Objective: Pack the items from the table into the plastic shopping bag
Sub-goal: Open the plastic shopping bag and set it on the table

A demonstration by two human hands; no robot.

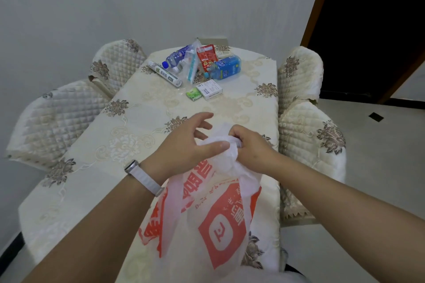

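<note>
Plastic shopping bag (218, 225) held over the near end of the table (138, 122); goods lie at the far end.
Bag: thin white film with red-orange blocks and print, crumpled, hanging from a bunched top. Right hand (250, 145) has its fingers curled tight round that bunch. Left hand (181, 145), with a white-strapped watch (143, 178) on the wrist, lays its thumb on the bunch, fingers spread apart and straight. Beyond: green packet (193, 94) touching a white box (210, 89); farther, a white tube (164, 74), water bottle (176, 56), red pouch (207, 56) and blue bottle (226, 68), clustered.
</note>
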